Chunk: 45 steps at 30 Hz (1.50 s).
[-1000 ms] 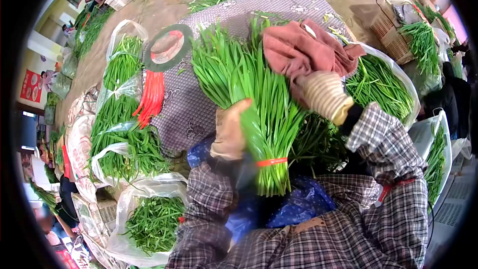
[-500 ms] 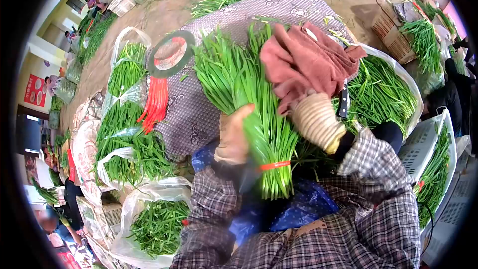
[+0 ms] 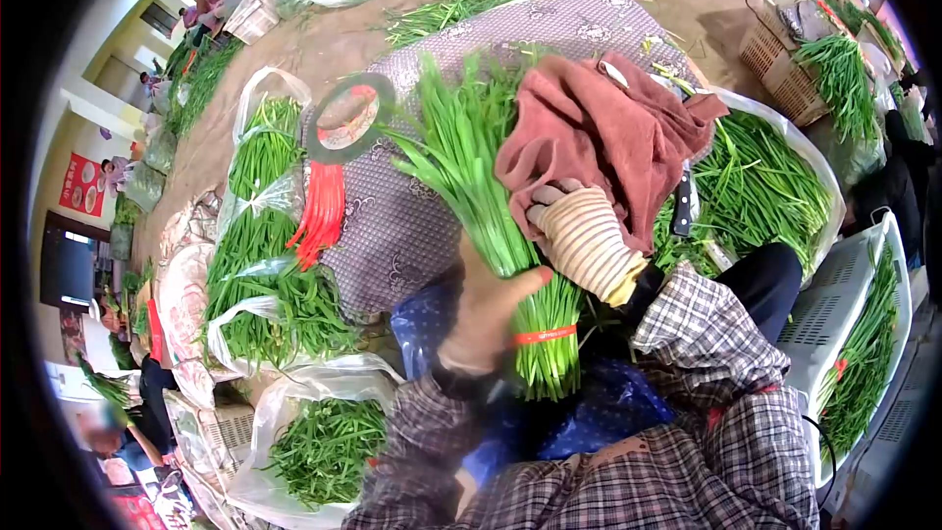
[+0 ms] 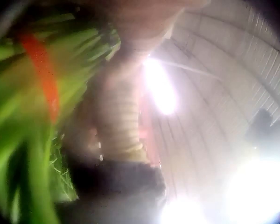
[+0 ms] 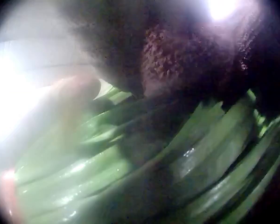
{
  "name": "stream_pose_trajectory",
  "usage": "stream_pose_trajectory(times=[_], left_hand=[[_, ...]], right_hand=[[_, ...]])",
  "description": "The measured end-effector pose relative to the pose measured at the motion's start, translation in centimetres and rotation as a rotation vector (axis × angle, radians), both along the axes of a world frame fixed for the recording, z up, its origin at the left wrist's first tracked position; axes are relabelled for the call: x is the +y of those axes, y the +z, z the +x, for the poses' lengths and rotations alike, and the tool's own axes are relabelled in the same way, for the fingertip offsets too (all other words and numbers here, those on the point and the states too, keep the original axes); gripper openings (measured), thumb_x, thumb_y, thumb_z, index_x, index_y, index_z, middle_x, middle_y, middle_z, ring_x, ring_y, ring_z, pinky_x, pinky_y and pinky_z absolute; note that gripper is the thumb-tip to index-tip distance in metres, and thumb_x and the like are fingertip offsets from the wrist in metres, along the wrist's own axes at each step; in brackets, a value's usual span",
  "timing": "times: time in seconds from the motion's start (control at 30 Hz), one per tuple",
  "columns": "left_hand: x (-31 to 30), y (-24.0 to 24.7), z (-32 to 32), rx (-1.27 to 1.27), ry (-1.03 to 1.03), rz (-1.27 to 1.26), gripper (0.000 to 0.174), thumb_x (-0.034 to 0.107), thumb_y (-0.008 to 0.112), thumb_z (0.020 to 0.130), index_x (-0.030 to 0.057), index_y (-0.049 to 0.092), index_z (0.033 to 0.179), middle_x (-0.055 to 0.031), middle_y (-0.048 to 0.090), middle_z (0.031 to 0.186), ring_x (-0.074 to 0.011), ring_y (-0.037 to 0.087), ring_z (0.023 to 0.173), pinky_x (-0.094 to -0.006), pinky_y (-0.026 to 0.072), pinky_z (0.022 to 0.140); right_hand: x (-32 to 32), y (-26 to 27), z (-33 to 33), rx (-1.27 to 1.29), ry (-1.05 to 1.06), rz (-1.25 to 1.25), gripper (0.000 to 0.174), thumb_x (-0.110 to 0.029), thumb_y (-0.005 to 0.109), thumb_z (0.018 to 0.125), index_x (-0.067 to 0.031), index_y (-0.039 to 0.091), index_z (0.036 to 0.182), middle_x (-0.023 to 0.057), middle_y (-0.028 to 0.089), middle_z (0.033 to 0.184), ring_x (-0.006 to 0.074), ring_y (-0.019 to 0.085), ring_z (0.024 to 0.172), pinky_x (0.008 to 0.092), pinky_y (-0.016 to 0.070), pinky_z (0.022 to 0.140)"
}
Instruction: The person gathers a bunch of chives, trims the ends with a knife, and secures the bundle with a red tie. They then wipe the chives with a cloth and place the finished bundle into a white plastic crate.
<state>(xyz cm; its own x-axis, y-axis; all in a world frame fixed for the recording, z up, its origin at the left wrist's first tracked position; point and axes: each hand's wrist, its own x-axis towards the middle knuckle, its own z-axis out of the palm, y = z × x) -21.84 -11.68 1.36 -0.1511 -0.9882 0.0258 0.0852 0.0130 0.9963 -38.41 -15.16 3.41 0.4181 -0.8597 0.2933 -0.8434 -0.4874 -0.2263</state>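
A bunch of garlic chives point(image 3: 486, 196) stands tilted in front of the body, its leafy tops away and its cut stems near. A red band point(image 3: 546, 335) circles it close to the stem ends. My left hand point(image 3: 491, 304) grips the bunch just above that band, thumb across the front. The right hand point(image 3: 581, 236), in a striped glove, holds a reddish-brown cloth point(image 3: 618, 128) against the leaves' right side. In the right wrist view, the rough cloth point(image 5: 170, 56) lies close over the shiny leaves point(image 5: 205, 154). The cloth hides part of the leaves.
A tape roll point(image 3: 349, 118) and red strips point(image 3: 320, 216) lie on the patterned mat point(image 3: 392, 206). A black-handled knife point(image 3: 681, 204) sits beside chives in a bag point(image 3: 765, 186) at right. Bagged greens point(image 3: 329, 451) stand at left, a white crate point(image 3: 824, 319) at right.
My left hand has slid down the bunch toward the red band. The right hand has brought the cloth left and nearer, over more of the leaves. The view has shifted slightly.
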Motion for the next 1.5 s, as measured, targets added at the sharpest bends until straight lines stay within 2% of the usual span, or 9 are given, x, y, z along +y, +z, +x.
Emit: stream_pose_trajectory(times=[0.47, 0.53, 0.73, 0.87, 0.93, 0.97, 1.2, 1.4, 1.5], left_hand=[[0.4, -1.4, -0.5, 0.352, 0.251, 0.189, 0.07, -0.005, 0.074, 0.07, 0.003, 0.047, 0.134, -0.0119, 0.064, 0.114, -0.0267, 0.066, 0.095, -0.0381, 0.0571, 0.081], [0.4, -1.6, -0.2, 0.369, 0.269, 0.24, 0.066, -0.006, 0.073, 0.07, 0.0029, 0.05, 0.132, -0.0123, 0.065, 0.113, -0.0276, 0.067, 0.095, -0.039, 0.0571, 0.081], [0.0, -1.1, -0.2, 0.333, 0.266, 0.309, 0.065, -0.009, 0.069, 0.071, 0.003, 0.05, 0.132, -0.0117, 0.065, 0.114, -0.0275, 0.067, 0.097, -0.0388, 0.0567, 0.085], [0.2, -1.4, 0.0, 0.471, 0.133, 0.229, 0.064, -0.011, 0.066, 0.072, 0.0039, 0.05, 0.132, -0.0119, 0.063, 0.119, -0.0269, 0.067, 0.099, -0.0405, 0.0571, 0.086], [0.8, -0.8, 0.1, 0.528, 0.129, 0.296, 0.061, -0.01, 0.066, 0.072, 0.0038, 0.052, 0.13, -0.0113, 0.064, 0.116, -0.0263, 0.066, 0.099, -0.041, 0.0568, 0.086], [0.5, -2.3, 0.4, 0.48, 0.134, 0.257, 0.058, -0.008, 0.067, 0.073, 0.0023, 0.053, 0.128, -0.0113, 0.065, 0.113, -0.0257, 0.066, 0.098, -0.0405, 0.0564, 0.085], [0.3, -1.6, -0.1, 0.453, 0.171, 0.249, 0.06, -0.003, 0.07, 0.073, 0.0026, 0.052, 0.129, -0.0119, 0.065, 0.113, -0.0263, 0.066, 0.098, -0.039, 0.0552, 0.086], [0.4, -1.6, 0.8, 0.417, 0.14, 0.266, 0.067, -0.006, 0.071, 0.072, 0.0055, 0.048, 0.134, -0.0125, 0.062, 0.12, -0.0287, 0.063, 0.106, -0.0416, 0.0544, 0.089], [0.2, -1.3, 0.1, 0.408, 0.136, 0.307, 0.069, -0.008, 0.07, 0.073, 0.0059, 0.047, 0.136, -0.0119, 0.062, 0.121, -0.0276, 0.062, 0.108, -0.0413, 0.0542, 0.091]], right_hand=[[-14.8, -1.8, -4.6, -0.137, -0.446, 0.354, 0.035, -0.025, 0.059, 0.092, -0.0062, 0.062, 0.121, 0.0197, 0.063, 0.118, 0.0352, 0.058, 0.114, 0.0497, 0.0475, 0.098], [-12.9, 0.0, -10.5, -1.278, 0.599, 0.109, 0.041, -0.026, 0.05, 0.098, 0.0, 0.051, 0.13, 0.0258, 0.06, 0.123, 0.0364, 0.065, 0.1, 0.0427, 0.0604, 0.082], [-11.2, 6.7, -11.9, -0.198, -0.196, 0.128, 0.046, -0.035, 0.042, 0.103, 0.0036, 0.048, 0.128, 0.0207, 0.063, 0.109, 0.0309, 0.067, 0.091, 0.0435, 0.0615, 0.08], [-2.9, 11.2, -1.3, 0.093, 0.062, 0.469, 0.024, -0.028, 0.065, 0.086, -0.0078, 0.066, 0.1, 0.0118, 0.064, 0.104, 0.0295, 0.062, 0.096, 0.0507, 0.0491, 0.089], [-0.6, 3.0, -0.9, -0.073, 0.446, -0.329, 0.022, -0.027, 0.066, 0.083, -0.0104, 0.067, 0.097, 0.0083, 0.063, 0.104, 0.0286, 0.059, 0.1, 0.048, 0.046, 0.091], [-4.2, 0.2, -0.6, 0.051, 0.234, 0.573, 0.021, -0.03, 0.065, 0.084, -0.0151, 0.068, 0.099, 0.0045, 0.063, 0.103, 0.0272, 0.057, 0.104, 0.045, 0.0438, 0.093], [-11.9, 0.8, -0.3, 0.57, -0.18, 0.137, 0.028, -0.031, 0.068, 0.081, -0.0199, 0.068, 0.106, 0.0018, 0.064, 0.116, 0.027, 0.054, 0.117, 0.0555, 0.0407, 0.093], [-18.4, 2.2, -7.1, -0.763, -0.122, 0.057, 0.031, -0.034, 0.064, 0.085, -0.0164, 0.066, 0.111, 0.0095, 0.064, 0.117, 0.0289, 0.061, 0.109, 0.053, 0.0493, 0.089], [-11.8, 7.5, -5.2, -0.374, -0.037, 0.139, 0.033, -0.036, 0.061, 0.088, -0.0156, 0.065, 0.113, 0.0085, 0.063, 0.114, 0.0288, 0.059, 0.111, 0.052, 0.0483, 0.092]])
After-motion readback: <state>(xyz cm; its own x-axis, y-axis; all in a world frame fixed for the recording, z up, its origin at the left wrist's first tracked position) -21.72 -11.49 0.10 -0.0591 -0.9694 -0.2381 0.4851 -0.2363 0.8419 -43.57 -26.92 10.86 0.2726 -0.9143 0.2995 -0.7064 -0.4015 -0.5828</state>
